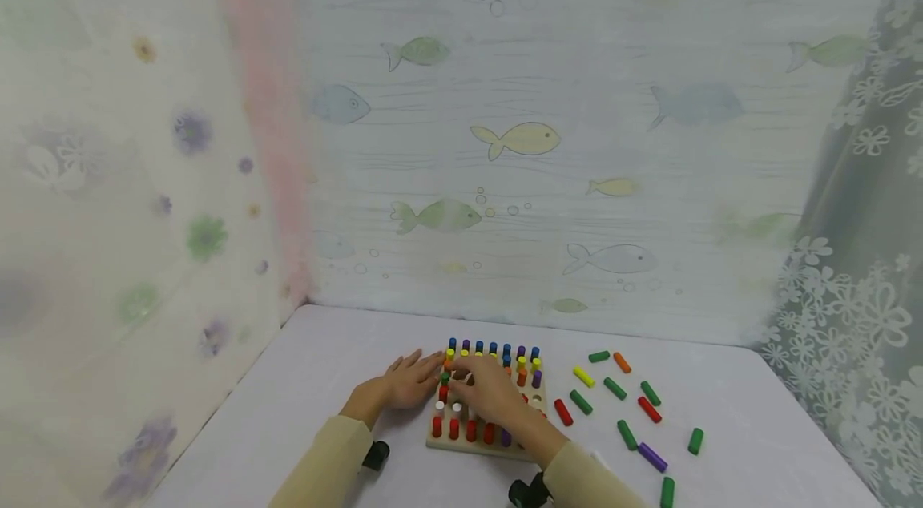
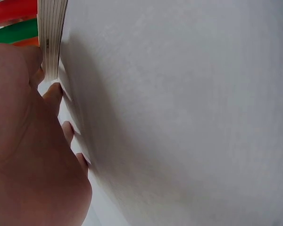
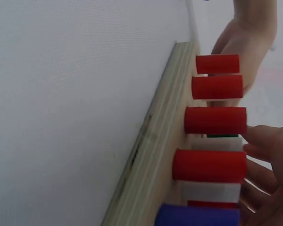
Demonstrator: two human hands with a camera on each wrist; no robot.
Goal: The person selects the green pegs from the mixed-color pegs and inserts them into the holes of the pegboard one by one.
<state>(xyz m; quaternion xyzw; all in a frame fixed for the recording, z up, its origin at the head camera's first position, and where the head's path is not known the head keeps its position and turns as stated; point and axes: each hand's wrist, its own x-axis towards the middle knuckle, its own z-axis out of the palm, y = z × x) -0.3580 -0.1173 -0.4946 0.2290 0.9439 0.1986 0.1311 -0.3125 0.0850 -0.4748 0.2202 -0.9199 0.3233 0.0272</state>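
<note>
Pegs crowd the near row of the wooden pegboard (image 1: 481,444), red ones (image 3: 215,119) standing upright right beside my right hand (image 1: 490,392). That hand lies over the middle of the board with its fingers bent down among the pegs; I cannot tell from any view whether they pinch one or only touch the tops. My left hand (image 1: 407,384) lies flat on the table (image 1: 303,412), fingers straight and pressed against the board's left edge (image 2: 52,37), bracing it.

I judge the main risk to be a sideways knock: the right palm and sleeve (image 1: 584,480) hang just above standing pegs, so a careless drag could tip or pull neighbours out. If the left hand lets up, the board could slide on the smooth cloth.

To the right, loose pegs lie scattered, green (image 1: 626,434), red (image 1: 563,412), purple (image 1: 652,457), yellow (image 1: 583,376) and orange (image 1: 622,362); round ones may roll if brushed, and the green peg (image 1: 667,492) nearest me lies close to the table's front edge. Left of the board the cloth gives open room. Beyond the board the table runs on to the fish-patterned curtain (image 1: 519,139).
</note>
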